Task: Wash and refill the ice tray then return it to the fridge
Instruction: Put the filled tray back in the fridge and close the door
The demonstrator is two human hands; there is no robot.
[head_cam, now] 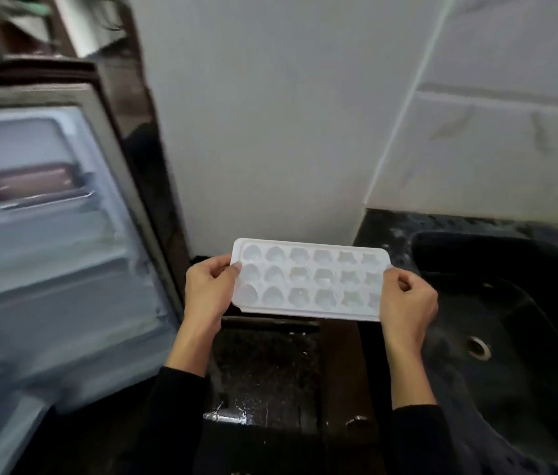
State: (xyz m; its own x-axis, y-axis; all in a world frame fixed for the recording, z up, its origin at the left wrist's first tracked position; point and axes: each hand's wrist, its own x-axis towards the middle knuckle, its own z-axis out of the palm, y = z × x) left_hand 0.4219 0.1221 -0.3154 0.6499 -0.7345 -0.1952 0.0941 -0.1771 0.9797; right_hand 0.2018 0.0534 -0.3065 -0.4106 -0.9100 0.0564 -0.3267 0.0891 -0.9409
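Observation:
A white ice tray (310,279) with several shaped cells is held level in the air, in front of me, above the dark counter. My left hand (207,289) grips its left end, thumb on top. My right hand (407,299) grips its right end the same way. The cells look pale; I cannot tell whether they hold ice or water. The fridge door (48,234) stands open on the left, showing its white inner shelves.
A black sink (517,323) with a round drain (477,347) lies at the right, set in a dark speckled counter (263,368). A brown container (31,181) sits on a door shelf. White wall and tiles rise behind.

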